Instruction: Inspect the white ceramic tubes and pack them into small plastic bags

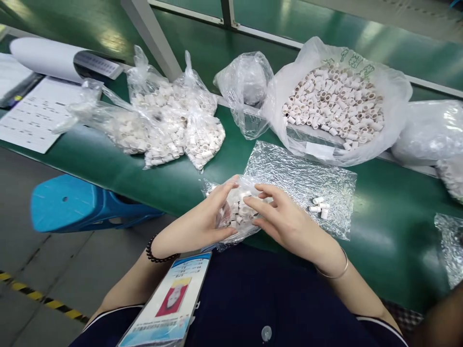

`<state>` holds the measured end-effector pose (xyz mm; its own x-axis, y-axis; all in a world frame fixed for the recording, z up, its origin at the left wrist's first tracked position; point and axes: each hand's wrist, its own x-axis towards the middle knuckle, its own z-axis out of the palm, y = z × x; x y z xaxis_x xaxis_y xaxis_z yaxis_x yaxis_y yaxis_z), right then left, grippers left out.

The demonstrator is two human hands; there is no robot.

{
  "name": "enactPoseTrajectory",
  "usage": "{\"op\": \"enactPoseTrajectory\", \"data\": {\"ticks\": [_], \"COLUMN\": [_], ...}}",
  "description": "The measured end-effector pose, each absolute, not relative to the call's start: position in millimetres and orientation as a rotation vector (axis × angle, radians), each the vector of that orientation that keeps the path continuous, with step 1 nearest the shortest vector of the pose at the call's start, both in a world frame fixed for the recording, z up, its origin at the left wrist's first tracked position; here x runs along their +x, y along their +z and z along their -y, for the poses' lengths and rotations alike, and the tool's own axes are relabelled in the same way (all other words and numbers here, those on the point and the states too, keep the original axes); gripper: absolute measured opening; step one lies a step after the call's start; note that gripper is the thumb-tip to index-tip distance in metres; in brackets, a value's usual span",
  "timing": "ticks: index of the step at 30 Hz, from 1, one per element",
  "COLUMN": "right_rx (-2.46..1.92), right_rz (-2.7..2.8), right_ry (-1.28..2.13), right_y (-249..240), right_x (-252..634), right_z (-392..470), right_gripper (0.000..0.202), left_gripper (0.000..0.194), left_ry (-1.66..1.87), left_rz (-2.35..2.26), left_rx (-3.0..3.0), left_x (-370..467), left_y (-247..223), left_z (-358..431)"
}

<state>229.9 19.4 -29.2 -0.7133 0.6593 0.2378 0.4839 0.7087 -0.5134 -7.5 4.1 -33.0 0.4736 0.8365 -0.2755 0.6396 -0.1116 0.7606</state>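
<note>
A clear plastic bag (241,212) with small white tubes in it sits close to my body at the table's front edge. My left hand (211,212) is curved round the bag's left side, thumb low and fingers along the top. Over the bag's right side is my right hand (280,212). Its fingers are apart and bent toward the tubes, with none clearly held between them. To the right, several loose white tubes (320,207) lie on a crinkled silvery sheet (289,171).
Filled bags of tubes (162,120) lie at the back left, beside papers (32,115). A large open bag (394,96) of tubes stands at the back right, next to a crumpled clear bag (249,86). A blue stool (65,200) is on the floor at left.
</note>
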Motion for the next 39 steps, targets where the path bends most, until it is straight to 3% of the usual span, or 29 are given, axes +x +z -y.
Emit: {"op": "enactPoseTrajectory", "data": {"ticks": [4, 8, 12, 18, 22, 30, 32, 37, 39], "right_rx": [-1.072, -1.670, -1.980, -2.053, -2.001, -1.063, -1.008, -1.626, -1.954], "right_rz": [2.520, 2.544, 2.495, 2.361, 2.354, 2.488, 2.523, 2.542, 2.489], "right_ry": [0.452, 0.267, 0.390, 0.475, 0.442, 0.394, 0.359, 0.252, 0.237], "right_y": [-32, -40, -62, -90, -80, -31, -31, -49, -60], "right_x": [261, 331, 363, 362, 358, 249, 239, 291, 316], "right_z": [-29, -27, -14, -18, -23, -15, -18, -24, -23], "right_gripper": [0.028, 0.020, 0.027, 0.026, 0.020, 0.026, 0.029, 0.029, 0.037], "left_gripper": [0.091, 0.090, 0.090, 0.088, 0.088, 0.090, 0.089, 0.088, 0.089], "left_ry": [0.255, 0.245, 0.226, 0.234, 0.223, 0.252, 0.274, 0.285, 0.283], "left_rz": [-1.280, -1.293, -1.266, -1.255, -1.279, -1.266, -1.269, -1.309, -1.303], "left_rx": [1.787, 1.772, 1.757, 1.785, 1.794, 1.834, 1.816, 1.743, 1.732], "left_x": [-14, -18, -16, -13, -12, -11, -13, -18, -19], "left_y": [-33, -35, -37, -35, -32, -33, -34, -35, -36], "left_z": [-2, -4, -9, -10, -8, -5, -4, -2, -2]}}
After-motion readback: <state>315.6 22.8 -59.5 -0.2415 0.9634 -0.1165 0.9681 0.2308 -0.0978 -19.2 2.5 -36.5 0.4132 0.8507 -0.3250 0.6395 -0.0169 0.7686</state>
